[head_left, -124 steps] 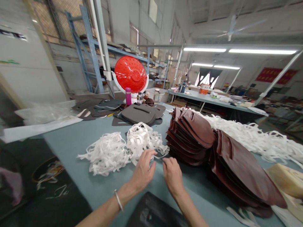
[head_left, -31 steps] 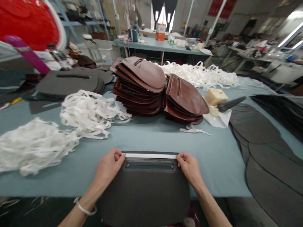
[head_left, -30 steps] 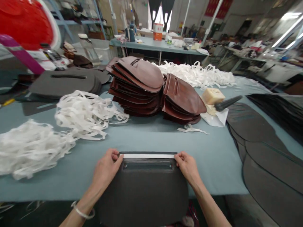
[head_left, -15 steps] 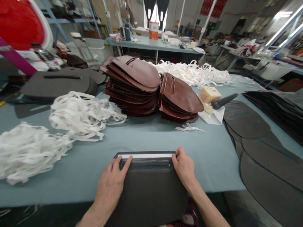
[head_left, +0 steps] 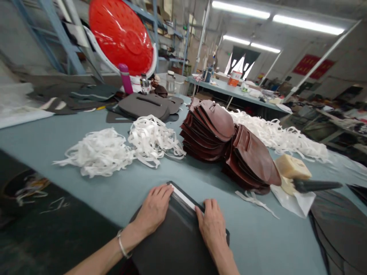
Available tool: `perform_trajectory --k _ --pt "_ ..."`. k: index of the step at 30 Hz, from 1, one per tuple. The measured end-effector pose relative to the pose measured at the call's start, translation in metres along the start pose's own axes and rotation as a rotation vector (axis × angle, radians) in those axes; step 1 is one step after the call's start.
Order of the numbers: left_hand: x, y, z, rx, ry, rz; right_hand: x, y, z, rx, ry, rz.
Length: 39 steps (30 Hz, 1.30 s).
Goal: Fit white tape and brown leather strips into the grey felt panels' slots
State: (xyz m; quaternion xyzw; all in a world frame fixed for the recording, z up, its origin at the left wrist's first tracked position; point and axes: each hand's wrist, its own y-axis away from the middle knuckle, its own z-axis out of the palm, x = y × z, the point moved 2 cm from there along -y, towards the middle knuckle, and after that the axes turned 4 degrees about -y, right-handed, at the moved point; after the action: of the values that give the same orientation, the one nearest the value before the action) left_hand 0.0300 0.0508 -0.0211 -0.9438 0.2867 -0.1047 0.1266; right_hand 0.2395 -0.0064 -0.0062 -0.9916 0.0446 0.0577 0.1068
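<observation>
A dark grey-black leather-like panel [head_left: 177,240] lies at the front edge of the table, turned at a slant. Along its far edge runs a white strip of tape [head_left: 183,198]. My left hand [head_left: 155,208] rests on the panel's far left corner, fingers stretched flat over the strip's upper end; its thumb is hidden. Near the strip's other end is my right hand [head_left: 211,225], thumb touching the strip and fingers extended across the panel's edge. Part of the panel is covered by my hands and forearms.
Piles of white strips [head_left: 100,152] lie to the left. Ahead stand stacked brown leather pieces [head_left: 210,128]. At right are a yellowish block [head_left: 294,166], a dark-handled tool [head_left: 317,186] and more dark panels [head_left: 341,217]. A purple bottle [head_left: 125,79] stands at the back left.
My view has swung left and tilted, so the panel now appears slanted. My left fingers now lie flat together on the strip's end; my right fingers have uncurled from the other end.
</observation>
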Motion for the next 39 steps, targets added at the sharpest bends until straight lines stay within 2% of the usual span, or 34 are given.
perform_trajectory --k 3,6,10,13,16,20,27,30,33,36,39 --pt "0.001 0.003 0.000 0.020 0.026 -0.023 -0.012 -0.015 0.007 -0.036 0.024 0.024" --pt "0.000 0.003 -0.003 0.003 0.031 -0.033 -0.039 -0.034 0.016 -0.049 -0.144 -0.102" --pt "-0.001 0.003 -0.008 -0.010 0.008 -0.037 -0.071 -0.047 0.028 -0.004 -0.354 -0.278" --pt "0.001 0.001 -0.008 -0.044 0.011 0.014 -0.081 -0.045 0.032 0.053 -0.279 -0.333" --pt "0.001 0.001 -0.007 -0.062 0.024 0.010 -0.079 -0.036 0.028 0.062 -0.165 -0.356" --pt "0.003 0.000 -0.008 -0.050 0.025 -0.009 -0.052 -0.009 0.014 0.031 -0.098 -0.366" --pt "0.003 0.001 -0.012 -0.019 0.048 0.003 0.055 0.066 -0.003 0.063 -0.100 -0.329" --pt "0.002 0.002 -0.011 0.023 0.066 -0.055 0.072 0.074 -0.005 0.072 -0.159 -0.257" --pt "0.000 0.003 -0.012 0.029 0.105 -0.061 0.055 0.056 -0.005 0.030 -0.257 -0.172" --pt "-0.001 0.003 -0.012 0.006 0.135 -0.061 0.014 0.023 0.000 0.003 -0.344 -0.175" --pt "-0.001 0.002 -0.014 0.009 0.130 -0.070 -0.032 -0.015 0.010 -0.016 -0.335 -0.227"
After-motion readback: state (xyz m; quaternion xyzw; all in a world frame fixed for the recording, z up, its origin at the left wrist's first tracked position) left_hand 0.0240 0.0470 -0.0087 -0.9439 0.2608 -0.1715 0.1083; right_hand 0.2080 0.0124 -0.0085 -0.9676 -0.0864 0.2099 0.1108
